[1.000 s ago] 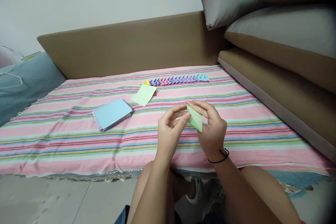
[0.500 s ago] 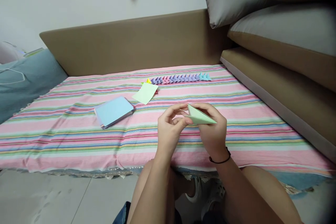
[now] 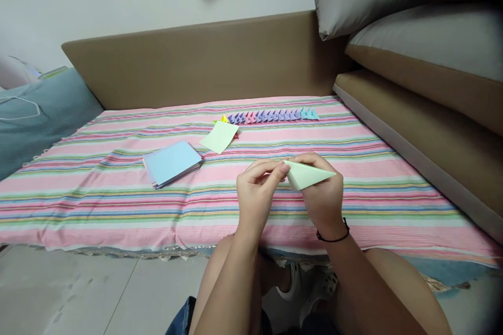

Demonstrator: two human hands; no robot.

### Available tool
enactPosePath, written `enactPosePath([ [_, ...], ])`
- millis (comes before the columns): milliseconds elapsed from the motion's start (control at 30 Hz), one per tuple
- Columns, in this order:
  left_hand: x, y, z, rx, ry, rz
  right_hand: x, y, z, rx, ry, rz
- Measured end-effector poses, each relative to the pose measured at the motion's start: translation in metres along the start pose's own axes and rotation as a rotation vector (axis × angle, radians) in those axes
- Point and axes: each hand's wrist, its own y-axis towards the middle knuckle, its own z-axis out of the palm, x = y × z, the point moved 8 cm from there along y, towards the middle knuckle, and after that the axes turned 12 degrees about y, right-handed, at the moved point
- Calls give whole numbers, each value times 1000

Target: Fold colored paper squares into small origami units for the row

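My left hand (image 3: 256, 200) and my right hand (image 3: 324, 196) are both pinched on a folded light green paper (image 3: 308, 175), a pointed triangle held above the striped cloth (image 3: 98, 204). The left fingers grip its left corner, and the right hand holds it from behind and below. A flat light green sheet (image 3: 219, 137) lies further back on the cloth. Beside it to the left is a stack of paper squares with a blue top sheet (image 3: 172, 162). A row of several small folded paper pieces (image 3: 275, 115), purple, pink and blue, runs along the back.
The striped cloth covers a low sofa bed with a tan backrest (image 3: 204, 63). Tan and grey cushions (image 3: 424, 47) are stacked at the right. A blue pillow (image 3: 35, 115) lies at the left. Grey floor (image 3: 78, 293) is below, and my knees are near the cloth's front edge.
The green folded paper has been turned from steeply tilted to nearly level, its point now toward the right. Both hands stayed on it. The view has shifted slightly downward.
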Motion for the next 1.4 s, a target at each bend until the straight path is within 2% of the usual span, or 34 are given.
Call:
enactPosePath([
  [167,-7,-1,1,38,20,29,6,0,-1,19,60,-54],
  [400,-12,-1,0,60,18,47,16,0,-4,31,-19,-151],
  [700,6,-3,9,172,-125,-114,39,-3,3,106,-239,-353],
  [833,8,-3,6,106,-217,-167,44,-4,3,131,-296,-420],
  [1000,4,-1,2,87,-204,-97,49,-7,3,170,-312,-482],
  [1200,4,0,5,196,-249,-82,57,-7,8,212,-309,-478],
  [1400,8,1,5,252,-375,-107,57,-2,13,334,-155,-363],
])
